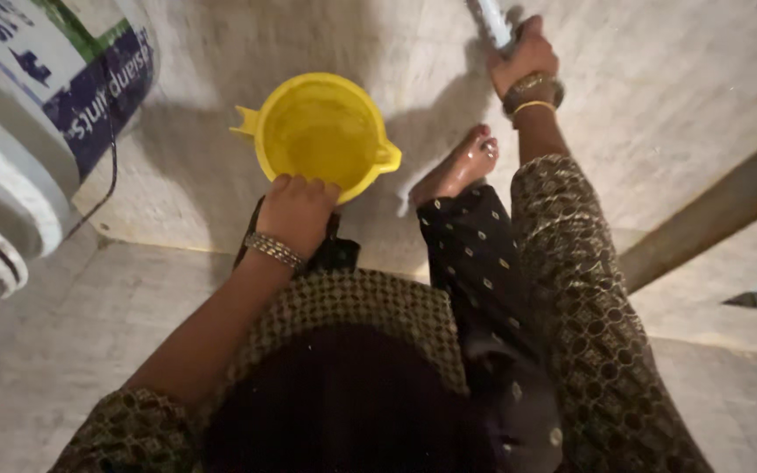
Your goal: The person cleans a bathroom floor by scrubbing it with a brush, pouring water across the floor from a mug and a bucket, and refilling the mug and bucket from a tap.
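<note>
Yellow bucket sits on the tiled floor, left hand gripping its rim so it stays put, while right hand squeezes a white handle.

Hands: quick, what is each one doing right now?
Left hand: closed on the rim of the yellow bucket.
Right hand: closed around a white handle at the top edge.
</note>
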